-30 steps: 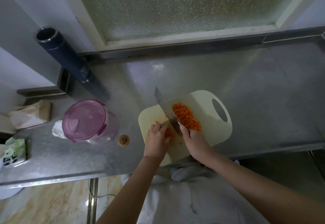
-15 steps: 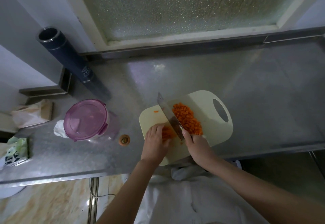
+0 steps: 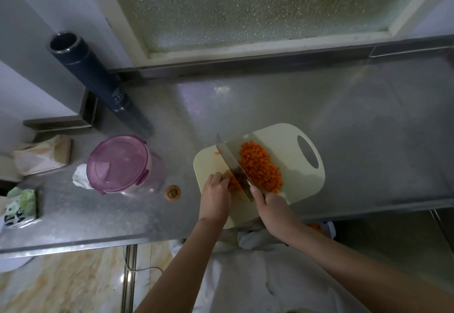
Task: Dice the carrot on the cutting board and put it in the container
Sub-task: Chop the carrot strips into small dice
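I see one heap of diced carrot on the far half of the single cream cutting board, just right of the blade, and one small undiced carrot piece on the near half, left of the blade. One stray carrot sliver lies near the board's far left edge. There is one knife, a broad cleaver, with its edge down on the board between the heap and the piece. My left hand has its fingers curled down onto the undiced piece, holding it in place. My right hand is wrapped round the knife handle, with the thumb lying along the blade's heel. The board sits at the near edge of the steel counter. On the counter left of the board lies one round carrot stub, and beyond it stands one container with its purple lid clipped on; I cannot tell what is inside. One crumpled white tissue touches the container's left side, and one dark tube leans behind it.
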{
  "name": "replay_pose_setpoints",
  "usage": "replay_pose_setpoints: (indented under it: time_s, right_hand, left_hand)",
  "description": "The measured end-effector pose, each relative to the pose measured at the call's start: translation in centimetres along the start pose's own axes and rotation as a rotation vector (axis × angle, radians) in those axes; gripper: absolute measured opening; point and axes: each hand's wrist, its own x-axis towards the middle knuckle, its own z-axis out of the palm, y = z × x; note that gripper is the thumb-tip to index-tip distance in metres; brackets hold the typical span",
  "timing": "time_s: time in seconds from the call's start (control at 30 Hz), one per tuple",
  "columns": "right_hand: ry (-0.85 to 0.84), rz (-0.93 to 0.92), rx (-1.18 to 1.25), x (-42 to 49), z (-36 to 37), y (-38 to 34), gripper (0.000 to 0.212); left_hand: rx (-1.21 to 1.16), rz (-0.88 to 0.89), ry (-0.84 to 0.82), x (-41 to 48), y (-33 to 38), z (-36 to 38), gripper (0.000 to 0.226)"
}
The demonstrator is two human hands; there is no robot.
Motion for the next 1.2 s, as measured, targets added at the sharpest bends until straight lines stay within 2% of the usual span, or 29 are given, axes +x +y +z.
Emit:
replay_pose_setpoints:
  time_s: [0.43, 0.8, 0.93, 1.1, 1.2]
  right_hand:
    - [0.050, -0.044, -0.114, 1.3, 2.0, 0.1, 0.060]
    - [0.026, -0.035, 0.027, 3.3, 0.8, -0.4, 0.053]
    - [0.061, -0.033, 0.088, 3.0, -0.5, -0.3, 0.053]
    - [0.063, -0.093, 0.119, 2.2, -1.7, -0.4, 0.057]
    - [0.039, -0.088, 0.132, 1.8, -1.8, -0.5, 0.058]
  left_hand:
    - [-0.023, 0.031, -0.049, 0.7, -0.5, 0.2, 0.010]
    - [-0.077, 0.035, -0.044, 0.7, -0.8, -0.1, 0.004]
    - [-0.121, -0.030, -0.060, 1.0, -0.5, -0.6, 0.013]
    - [-0.185, -0.053, -0.039, 0.3, -0.1, -1.0, 0.040]
    - [-0.156, -0.065, -0.009, -0.2, -0.2, -0.9, 0.037]
